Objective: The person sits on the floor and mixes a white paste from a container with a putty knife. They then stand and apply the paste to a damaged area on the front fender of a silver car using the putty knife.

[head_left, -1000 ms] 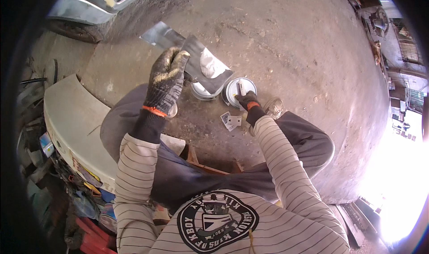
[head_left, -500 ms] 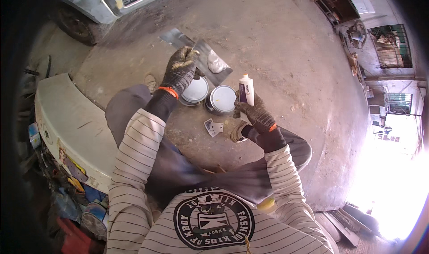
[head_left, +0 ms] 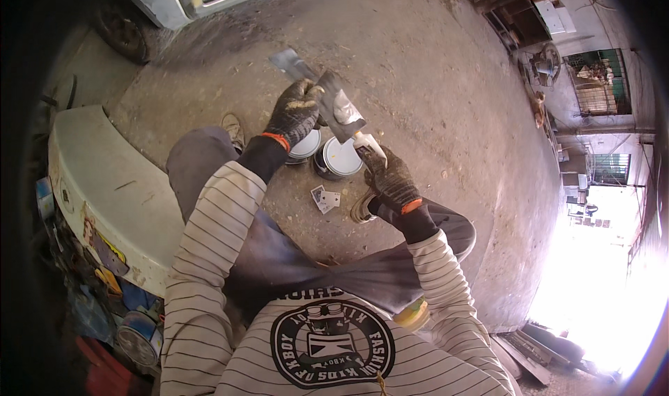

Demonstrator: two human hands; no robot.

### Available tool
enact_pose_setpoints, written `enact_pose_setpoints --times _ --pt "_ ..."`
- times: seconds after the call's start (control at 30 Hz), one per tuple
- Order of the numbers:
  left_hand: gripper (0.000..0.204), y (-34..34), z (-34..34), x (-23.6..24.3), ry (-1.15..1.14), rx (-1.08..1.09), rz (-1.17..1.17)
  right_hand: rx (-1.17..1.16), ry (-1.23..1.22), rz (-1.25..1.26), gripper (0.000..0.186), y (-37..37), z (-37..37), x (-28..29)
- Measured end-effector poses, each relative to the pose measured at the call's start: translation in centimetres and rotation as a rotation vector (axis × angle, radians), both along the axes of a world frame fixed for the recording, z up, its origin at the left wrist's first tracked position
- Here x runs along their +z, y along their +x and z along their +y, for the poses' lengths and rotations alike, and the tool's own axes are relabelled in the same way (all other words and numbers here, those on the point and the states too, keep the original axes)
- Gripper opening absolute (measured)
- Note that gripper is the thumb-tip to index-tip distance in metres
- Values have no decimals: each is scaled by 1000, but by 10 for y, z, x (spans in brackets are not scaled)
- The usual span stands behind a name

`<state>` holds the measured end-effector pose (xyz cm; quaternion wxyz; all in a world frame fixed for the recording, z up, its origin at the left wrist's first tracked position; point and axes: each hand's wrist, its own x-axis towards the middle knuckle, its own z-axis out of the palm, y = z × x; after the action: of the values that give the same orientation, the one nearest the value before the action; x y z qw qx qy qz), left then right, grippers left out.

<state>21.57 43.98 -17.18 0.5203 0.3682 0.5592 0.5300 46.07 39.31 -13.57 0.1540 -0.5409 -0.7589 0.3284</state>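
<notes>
In my gloved left hand (head_left: 291, 113) are two flat metal spreaders (head_left: 293, 63), one bearing a mound of pale paste (head_left: 344, 107). My gloved right hand (head_left: 394, 183) grips a white tube (head_left: 369, 148) with a dark label, its nozzle at the lower corner of the loaded spreader; whether they touch I cannot tell. Below them on the concrete stand two lidded cans (head_left: 305, 145) (head_left: 342, 157). A few playing cards (head_left: 325, 199) lie in front of the cans, between my legs.
A white curved panel (head_left: 111, 201) lies at my left, with jumbled tins (head_left: 137, 337) and tools beside it. A car body (head_left: 157, 2) with a wheel (head_left: 122, 30) stands at the upper left. Along the right wall are a fan (head_left: 546, 65), barred windows and a bright opening.
My right hand has lifted the tube from over the right can and brought its nozzle up to the spreader. My left hand with the spreaders has shifted right in the picture.
</notes>
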Motion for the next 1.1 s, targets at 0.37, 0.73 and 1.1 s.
enact_pose_setpoints --times 0.37,0.73,1.1 --pt "23 2 -4 15 -3 -43 9 -217 -365 205 35 -3 3 -5" --pt "22 5 -5 13 20 -94 41 -97 72 -171 30 -18 5 16" --pt "27 7 1 -4 66 -153 62 -12 126 -302 27 -18 14 15"
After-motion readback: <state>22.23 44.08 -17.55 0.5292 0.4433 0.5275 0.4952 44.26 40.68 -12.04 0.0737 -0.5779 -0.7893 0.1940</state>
